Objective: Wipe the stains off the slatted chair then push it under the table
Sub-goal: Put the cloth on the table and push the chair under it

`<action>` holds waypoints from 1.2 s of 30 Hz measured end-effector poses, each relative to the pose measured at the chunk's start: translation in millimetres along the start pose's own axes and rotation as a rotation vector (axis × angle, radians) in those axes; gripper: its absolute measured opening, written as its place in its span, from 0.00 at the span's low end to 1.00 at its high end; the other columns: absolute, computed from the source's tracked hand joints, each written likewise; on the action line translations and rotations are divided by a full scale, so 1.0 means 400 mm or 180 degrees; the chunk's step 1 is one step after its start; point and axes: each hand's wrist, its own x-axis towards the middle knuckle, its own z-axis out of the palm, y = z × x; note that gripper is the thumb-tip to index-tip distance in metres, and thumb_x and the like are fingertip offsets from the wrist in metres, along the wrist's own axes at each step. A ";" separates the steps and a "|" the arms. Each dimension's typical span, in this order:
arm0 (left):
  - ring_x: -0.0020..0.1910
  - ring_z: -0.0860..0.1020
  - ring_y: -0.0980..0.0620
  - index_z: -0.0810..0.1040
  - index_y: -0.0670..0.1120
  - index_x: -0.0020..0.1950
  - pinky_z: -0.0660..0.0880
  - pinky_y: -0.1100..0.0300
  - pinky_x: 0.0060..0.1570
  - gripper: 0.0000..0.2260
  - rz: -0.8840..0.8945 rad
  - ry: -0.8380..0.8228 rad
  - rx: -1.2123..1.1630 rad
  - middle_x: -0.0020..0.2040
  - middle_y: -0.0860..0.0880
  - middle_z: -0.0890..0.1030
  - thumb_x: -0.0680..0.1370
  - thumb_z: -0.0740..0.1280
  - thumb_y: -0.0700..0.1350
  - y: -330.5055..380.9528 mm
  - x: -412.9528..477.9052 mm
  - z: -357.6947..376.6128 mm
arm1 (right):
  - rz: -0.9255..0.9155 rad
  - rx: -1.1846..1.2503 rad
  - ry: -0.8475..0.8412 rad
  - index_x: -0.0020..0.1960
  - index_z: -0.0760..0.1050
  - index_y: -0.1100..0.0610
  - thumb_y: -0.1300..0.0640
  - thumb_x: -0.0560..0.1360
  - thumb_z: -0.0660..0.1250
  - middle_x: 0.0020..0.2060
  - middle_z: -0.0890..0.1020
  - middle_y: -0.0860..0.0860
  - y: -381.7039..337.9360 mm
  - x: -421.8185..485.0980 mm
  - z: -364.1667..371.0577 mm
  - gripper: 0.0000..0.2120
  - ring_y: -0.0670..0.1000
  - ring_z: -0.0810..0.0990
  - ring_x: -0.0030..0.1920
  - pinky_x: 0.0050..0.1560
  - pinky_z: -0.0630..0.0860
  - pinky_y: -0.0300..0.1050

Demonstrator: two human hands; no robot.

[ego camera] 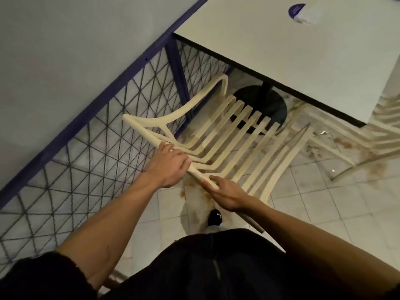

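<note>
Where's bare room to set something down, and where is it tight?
Free: the tabletop between its black near edge and the blue-and-white item at the far side. Crowded: around the chair, with the table base ahead and the mesh fence at left.

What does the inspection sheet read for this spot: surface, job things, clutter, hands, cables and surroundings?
Surface: tiled floor, with brown stains below the chair back and more toward the right.
Job's things: cream slatted chair, upright, facing the table; seat mostly out from under the white top; black pedestal base ahead of it.
Clutter: purple and white object on the table, too blurred to name.
Hands: left hand and right hand both grip the chair's top rail.
Cables: nothing seen.
Surroundings: blue railing with mesh on the left; second chair at right; the person's black shoe below.
</note>
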 end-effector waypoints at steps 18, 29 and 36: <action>0.42 0.75 0.54 0.79 0.61 0.52 0.72 0.54 0.45 0.36 0.1415 -0.0718 0.0102 0.44 0.53 0.79 0.71 0.37 0.76 -0.217 0.179 -0.053 | 0.1416 -0.0838 0.1315 0.47 0.78 0.47 0.13 0.58 0.39 0.39 0.80 0.47 -0.033 -0.062 0.075 0.47 0.50 0.78 0.40 0.46 0.78 0.49; 0.38 0.74 0.56 0.78 0.62 0.62 0.71 0.58 0.39 0.46 0.1654 -0.0350 0.0300 0.39 0.57 0.77 0.63 0.34 0.81 -0.267 0.172 -0.051 | 0.1799 -0.1097 0.1708 0.50 0.81 0.44 0.12 0.54 0.36 0.30 0.76 0.44 -0.061 -0.038 0.109 0.52 0.44 0.76 0.32 0.32 0.73 0.40; 0.37 0.75 0.58 0.78 0.63 0.61 0.67 0.62 0.33 0.49 0.1676 -0.0110 0.0263 0.37 0.57 0.79 0.61 0.30 0.81 -0.358 0.174 -0.061 | 0.1599 -0.1321 0.1711 0.47 0.82 0.46 0.13 0.55 0.38 0.28 0.74 0.44 -0.121 0.023 0.111 0.51 0.45 0.74 0.30 0.30 0.63 0.40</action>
